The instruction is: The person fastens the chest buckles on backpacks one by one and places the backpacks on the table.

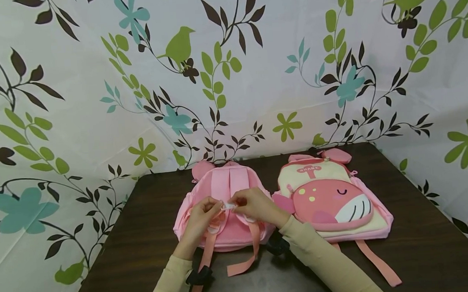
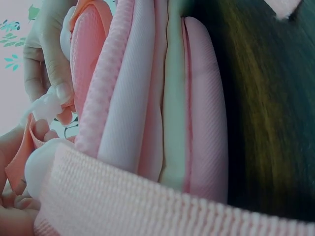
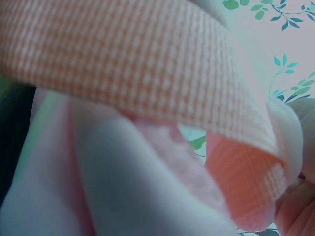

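We find two hands at work over a pink backpack (image 1: 235,235), which lies on the dark bench (image 1: 116,258) with its shoulder straps (image 1: 219,182) uppermost. The left hand (image 1: 200,217) and the right hand (image 1: 258,205) meet just above the middle of the bag. The grip of each is narrowed to a pinch, thumb against curled fingers, and between them they have hold of a white buckle (image 1: 228,206). We cannot tell whether its parts are joined. The left wrist view confirms thumb and fingers on the white plastic, with orange webbing (image 2: 22,152) beside it.

We note two loose orange strap ends below the hands, the right-hand one (image 1: 244,267) lying on the bench. To the right, near the first bag, a second backpack (image 1: 365,227) lies front up, bearing a pink whale pocket (image 1: 320,201). Behind the bench we record a leaf-and-bird patterned cloth (image 1: 233,133).
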### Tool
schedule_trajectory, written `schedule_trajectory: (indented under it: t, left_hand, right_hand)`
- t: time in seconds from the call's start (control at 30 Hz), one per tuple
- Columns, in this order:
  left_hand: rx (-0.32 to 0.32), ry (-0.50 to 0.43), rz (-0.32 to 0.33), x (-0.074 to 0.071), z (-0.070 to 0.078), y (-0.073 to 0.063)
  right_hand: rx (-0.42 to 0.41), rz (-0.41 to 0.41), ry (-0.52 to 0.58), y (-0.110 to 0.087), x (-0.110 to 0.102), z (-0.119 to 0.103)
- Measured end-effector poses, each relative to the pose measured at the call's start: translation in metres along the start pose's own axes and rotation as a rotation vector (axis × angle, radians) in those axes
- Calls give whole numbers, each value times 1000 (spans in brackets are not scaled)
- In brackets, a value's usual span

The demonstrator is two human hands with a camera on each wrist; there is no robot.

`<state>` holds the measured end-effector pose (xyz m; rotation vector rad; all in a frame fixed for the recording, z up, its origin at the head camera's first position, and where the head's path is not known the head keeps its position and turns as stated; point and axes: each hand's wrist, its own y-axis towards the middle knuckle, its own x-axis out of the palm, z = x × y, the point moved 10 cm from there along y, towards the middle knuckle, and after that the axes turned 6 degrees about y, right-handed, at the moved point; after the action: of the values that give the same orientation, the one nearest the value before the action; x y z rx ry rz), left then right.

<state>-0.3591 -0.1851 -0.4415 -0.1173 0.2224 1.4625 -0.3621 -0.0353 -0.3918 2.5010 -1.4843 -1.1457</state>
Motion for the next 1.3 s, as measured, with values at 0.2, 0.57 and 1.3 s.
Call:
schedule_trajectory:
  t: [0.2,0.57,1.3]
  left_hand:
    - [10,39,-46,2,1,-1]
    - [124,330,-137,2,26,-7]
    - [158,639,-225,-10,-1,2]
  right_hand:
    - [-6,-15,-7,1,0,3]
    - [32,-36,20,1,-8,3]
    - [212,-198,-131,-3,3,44]
